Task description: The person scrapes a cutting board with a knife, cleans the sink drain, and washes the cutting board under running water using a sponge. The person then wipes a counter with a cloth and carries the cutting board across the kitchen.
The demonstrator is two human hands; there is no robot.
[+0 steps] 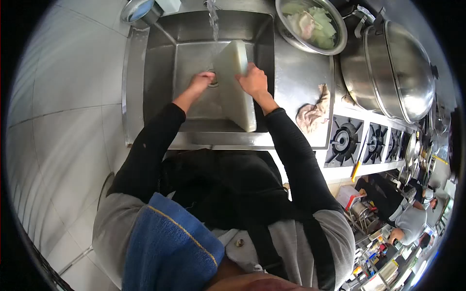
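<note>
A thick white cutting board (238,92) stands on edge, tilted, inside the steel sink (194,125). My right hand (253,81) is closed around the board's right edge, with the thumb on its face. My left hand (200,83) is closed in front of the board's left face, over the sink floor near the drain. Whatever its fingers may hold is too small or hidden to make out. Water (213,22) runs down from above at the back of the sink.
Right of the sink lie a crumpled cloth (314,110) and a steel bowl (313,26) of pale green leaves. A large lidded steel pot (391,70) stands beyond, near gas burners (344,140). Other people (405,218) are at the far right.
</note>
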